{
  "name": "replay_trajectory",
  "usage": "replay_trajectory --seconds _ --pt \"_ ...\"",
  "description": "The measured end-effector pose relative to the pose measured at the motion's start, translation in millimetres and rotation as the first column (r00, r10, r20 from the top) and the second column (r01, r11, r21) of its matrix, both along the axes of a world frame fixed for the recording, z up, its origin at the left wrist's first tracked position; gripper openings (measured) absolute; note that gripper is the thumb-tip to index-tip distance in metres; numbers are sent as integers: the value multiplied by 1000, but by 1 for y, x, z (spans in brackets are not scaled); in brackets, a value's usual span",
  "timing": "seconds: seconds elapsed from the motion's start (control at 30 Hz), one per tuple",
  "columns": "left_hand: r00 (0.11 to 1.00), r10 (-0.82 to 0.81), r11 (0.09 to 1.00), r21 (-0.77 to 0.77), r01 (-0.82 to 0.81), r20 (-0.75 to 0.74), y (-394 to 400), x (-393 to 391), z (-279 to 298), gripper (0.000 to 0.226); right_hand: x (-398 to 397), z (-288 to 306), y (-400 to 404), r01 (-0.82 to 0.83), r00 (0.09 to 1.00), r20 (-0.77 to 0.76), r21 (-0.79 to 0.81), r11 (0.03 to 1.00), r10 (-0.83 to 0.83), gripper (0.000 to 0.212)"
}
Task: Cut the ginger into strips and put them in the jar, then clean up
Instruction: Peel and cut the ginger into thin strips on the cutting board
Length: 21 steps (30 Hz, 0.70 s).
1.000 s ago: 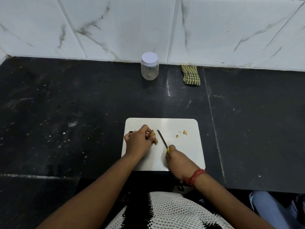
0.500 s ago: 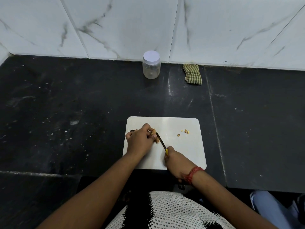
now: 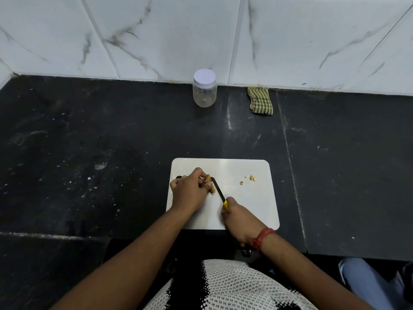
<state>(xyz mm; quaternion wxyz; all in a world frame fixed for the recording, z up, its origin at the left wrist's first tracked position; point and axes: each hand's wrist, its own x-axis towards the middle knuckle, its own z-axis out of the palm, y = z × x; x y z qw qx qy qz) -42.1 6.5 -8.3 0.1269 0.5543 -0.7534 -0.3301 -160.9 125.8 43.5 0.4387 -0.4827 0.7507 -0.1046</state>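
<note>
left hand (image 3: 188, 190) pins knobbly ginger (image 3: 209, 182) | right hand (image 3: 240, 217) grips yellow-handled knife (image 3: 218, 191) | smooth white board (image 3: 248, 198)

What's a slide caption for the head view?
Left hand steadies ginger on cutting board while right hand slices with knife.

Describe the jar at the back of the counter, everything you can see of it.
The jar is small, clear and looks like plastic, with a white round screw lid closed on top. It stands upright on the black counter, close to the marble-patterned wall tiles, left of a folded green checked cloth. It looks empty, with no ginger inside. Neither hand touches it.
</note>
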Motion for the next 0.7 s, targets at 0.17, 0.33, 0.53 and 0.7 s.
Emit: replay_trajectory --seconds 0.17,0.33,0.53,0.7 --pt "1000 -2 1000 2 1 9 0 0 1 9 1 1 -3 -52 999 -10 73 996 53 6" --pt "1000 -12 1000 -3 12 14 1 -1 3 8 0 -5 -3 -40 998 -49 74 996 44 8" --pt "1000 -19 1000 7 19 -15 3 -1 6 5 -9 -4 1 96 995 -45 45 994 -95 9" --pt "1000 -17 1000 5 17 -9 2 -1 6 5 -3 -2 5 95 995 8 0 995 -95 6"
